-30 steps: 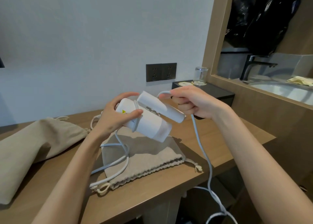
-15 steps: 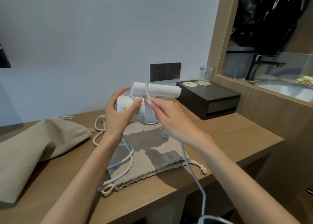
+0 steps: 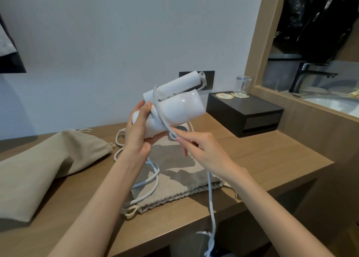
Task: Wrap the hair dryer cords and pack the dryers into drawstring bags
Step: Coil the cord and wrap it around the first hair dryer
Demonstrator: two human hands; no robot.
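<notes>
Pale grey cord (image 3: 210,194) trailed off the counter edge up to the right hand (image 3: 202,150), which pinched it. Beyond, the left hand (image 3: 138,132) gripped the folded white dryer (image 3: 174,109) above an empty bag (image 3: 174,181). Wrapping looked underway; another turn needs tension.

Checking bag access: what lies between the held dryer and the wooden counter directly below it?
In the head view, the flat drawstring bag lies on the counter under the hair dryer, with loose cord draped across it.
</notes>
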